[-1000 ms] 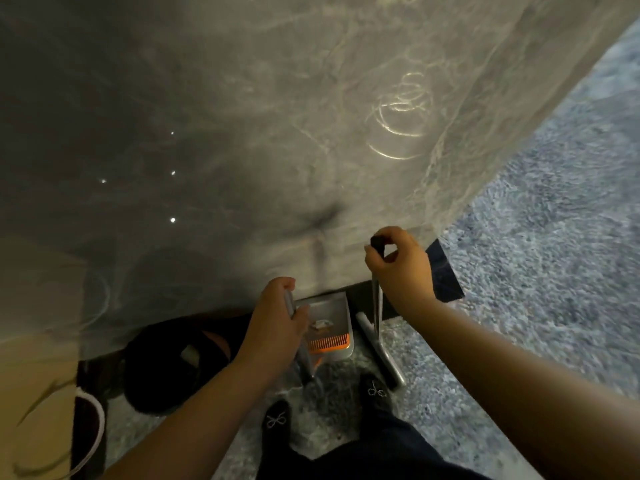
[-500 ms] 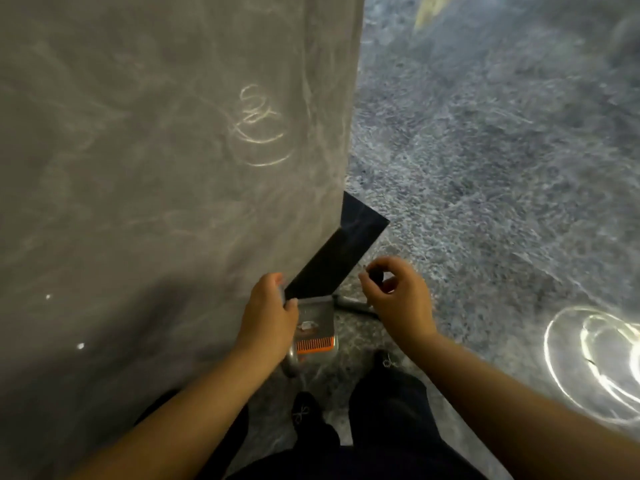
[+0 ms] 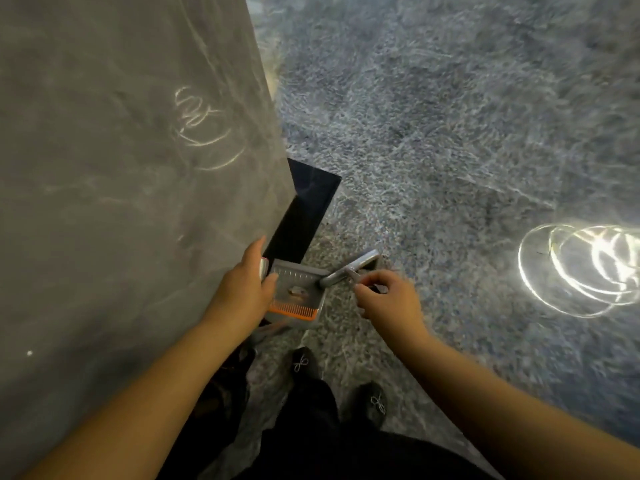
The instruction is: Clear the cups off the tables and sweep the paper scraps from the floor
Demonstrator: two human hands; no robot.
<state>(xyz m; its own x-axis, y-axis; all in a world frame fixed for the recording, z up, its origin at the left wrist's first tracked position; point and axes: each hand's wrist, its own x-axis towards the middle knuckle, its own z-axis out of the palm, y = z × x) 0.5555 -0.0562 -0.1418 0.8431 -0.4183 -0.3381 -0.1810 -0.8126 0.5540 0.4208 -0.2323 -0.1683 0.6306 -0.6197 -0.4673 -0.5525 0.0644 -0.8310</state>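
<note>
My left hand [image 3: 242, 289] grips the handle of a grey dustpan [image 3: 298, 292] with an orange comb edge, held over the floor beside the table. A small pale scrap lies inside the pan. My right hand [image 3: 388, 299] grips the thin handle of a grey broom, whose head [image 3: 349, 268] lies just right of the pan's far corner. No cups are in view.
A large grey table top [image 3: 121, 185] fills the left half of the view, with a dark base plate [image 3: 304, 209] under its edge. Speckled grey floor [image 3: 450, 133] stretches to the right, with a bright light reflection [image 3: 581, 271]. My black shoes [image 3: 304, 365] stand below the pan.
The view has swung to the right, showing more open floor. The broom head has swung up next to the pan's far corner, and my right hand has shifted right.
</note>
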